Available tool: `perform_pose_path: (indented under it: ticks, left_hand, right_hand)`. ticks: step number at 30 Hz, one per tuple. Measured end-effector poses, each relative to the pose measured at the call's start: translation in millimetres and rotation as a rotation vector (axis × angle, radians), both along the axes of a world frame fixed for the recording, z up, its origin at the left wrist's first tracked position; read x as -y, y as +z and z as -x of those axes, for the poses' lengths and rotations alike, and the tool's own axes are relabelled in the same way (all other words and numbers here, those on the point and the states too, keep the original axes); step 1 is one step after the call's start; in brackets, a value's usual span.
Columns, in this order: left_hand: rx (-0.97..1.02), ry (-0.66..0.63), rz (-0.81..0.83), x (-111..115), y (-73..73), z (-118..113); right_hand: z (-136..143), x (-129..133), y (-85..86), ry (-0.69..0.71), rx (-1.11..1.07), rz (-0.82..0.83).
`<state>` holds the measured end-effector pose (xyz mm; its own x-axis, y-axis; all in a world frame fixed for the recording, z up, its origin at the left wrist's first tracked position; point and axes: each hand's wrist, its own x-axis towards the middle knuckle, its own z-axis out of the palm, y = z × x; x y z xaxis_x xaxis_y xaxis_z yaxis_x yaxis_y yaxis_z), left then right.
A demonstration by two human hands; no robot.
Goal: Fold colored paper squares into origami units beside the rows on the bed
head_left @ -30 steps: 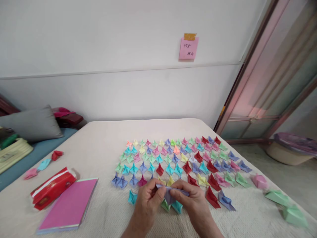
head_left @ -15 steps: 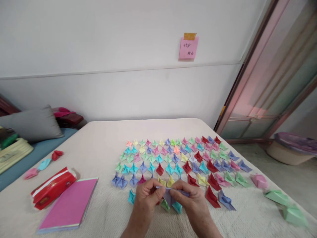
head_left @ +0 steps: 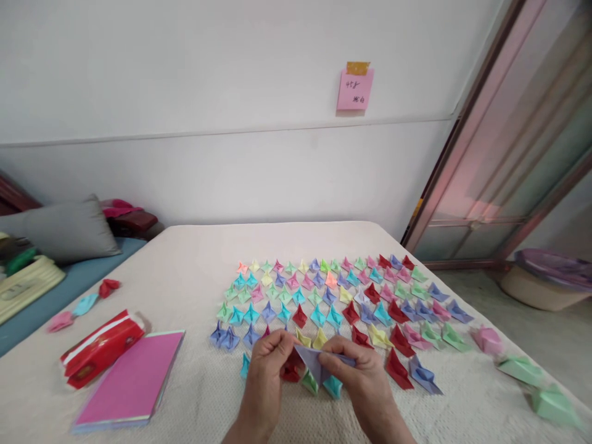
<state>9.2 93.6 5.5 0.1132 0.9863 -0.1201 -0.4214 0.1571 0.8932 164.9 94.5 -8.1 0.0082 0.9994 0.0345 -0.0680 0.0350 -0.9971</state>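
Note:
A folded lavender paper (head_left: 314, 364) is held up above the front row of small origami boats. My right hand (head_left: 361, 375) pinches its right side between thumb and fingers. My left hand (head_left: 264, 377) has thumb and index finger closed at the paper's left corner. Beneath the paper, a red origami boat (head_left: 290, 372), a green one (head_left: 309, 383) and a turquoise one (head_left: 333, 386) show in part. Another turquoise boat (head_left: 245, 365) is partly hidden behind my left hand.
Rows of coloured origami boats (head_left: 317, 316) cover the middle of the cloth-covered table (head_left: 198, 259). At left lie a red packet (head_left: 102, 350) and a stack of coloured paper (head_left: 132, 385). Green folded pieces (head_left: 555, 404) sit near the right edge. A grey cushion (head_left: 69, 231) is beyond.
My left fingers have shifted slightly left and up to the paper's corner, uncovering more of the paper and the red boat beneath. My right hand keeps its pinch.

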Motion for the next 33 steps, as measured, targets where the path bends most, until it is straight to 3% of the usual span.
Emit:
perform_pose_path:
  ticks: [5, 11, 15, 20, 24, 28, 33]
  left_hand:
    - [-0.119, -0.138, -0.073, -3.7, 3.8, -0.4]
    - [-0.289, -0.032, -0.116, -6.6, -8.1, -2.3]
    - [-0.253, -0.043, -0.064, -7.1, -9.9, 2.5]
    - [-0.038, -0.093, -0.115, -7.1, -7.6, 2.8]
    - [-0.118, -0.200, -0.109, -5.2, -8.5, -4.5]
    - [-0.262, -0.100, -0.165, -1.8, -3.9, -6.2]
    - [-0.251, -0.083, -0.178, -1.6, -0.6, -4.5]
  right_hand:
    - [3.1, 4.0, 12.4, 0.008, 0.067, -0.036]
    - [8.9, 8.3, 19.0, 0.057, 0.138, -0.038]
    - [6.1, 5.7, 14.6, 0.023, 0.113, -0.007]
    - [2.1, 2.5, 9.5, 0.003, 0.085, -0.057]
    - [1.2, 4.2, 13.6, 0.028, 0.100, -0.085]
    - [-0.3, 6.4, 19.5, 0.037, 0.079, -0.130]
    - [-4.6, 5.5, 17.2, -0.012, 0.105, -0.189]
